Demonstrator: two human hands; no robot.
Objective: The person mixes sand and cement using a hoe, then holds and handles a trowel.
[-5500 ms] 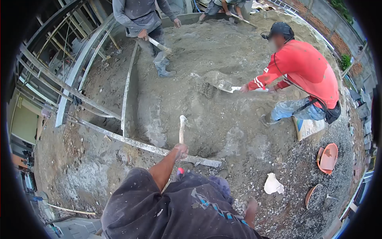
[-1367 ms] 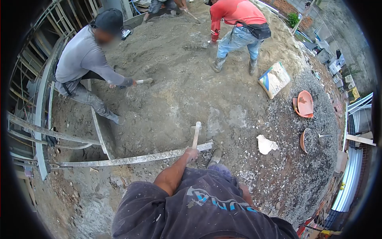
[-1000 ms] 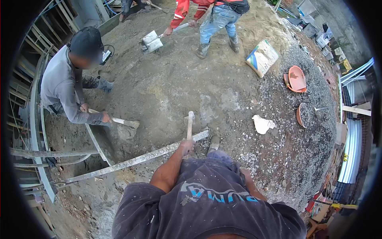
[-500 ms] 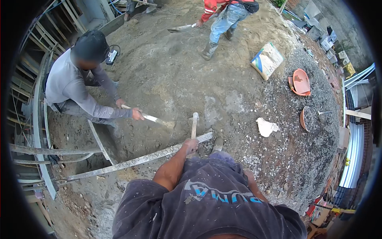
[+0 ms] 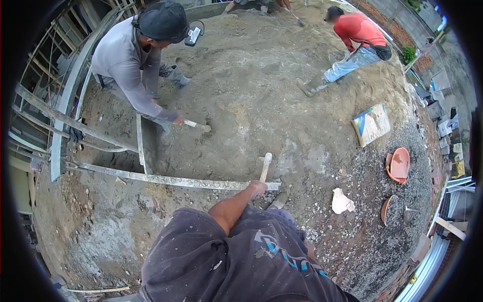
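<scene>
My left hand point(image 5: 257, 189) is closed around the pale wooden handle of a tool point(image 5: 265, 168). Its upper end points away from me over the grey ground, and its kind is unclear. Beside this hand lies a long cement-smeared board point(image 5: 201, 183), running left and stopping just past my fingers. Close against my body, my right hand point(image 5: 310, 247) shows only in part below my shirt, with its fingers hidden. My boot point(image 5: 278, 200) stands just beyond the board's right end.
A co-worker in grey point(image 5: 121, 65) bends at the left with a handled tool point(image 5: 197, 125). Another in red point(image 5: 357, 32) stoops farther back. To the right are a printed sack point(image 5: 371, 125), a white scrap point(image 5: 342, 202), orange basins point(image 5: 399, 165) and gravel point(image 5: 362, 251). Wooden formwork point(image 5: 142, 141) edges a pit.
My view has turned, so the ground and board sit differently. My left hand still grips the tool. The grey-clad co-worker bends lower with theirs; the red-clad one has turned and stoops.
</scene>
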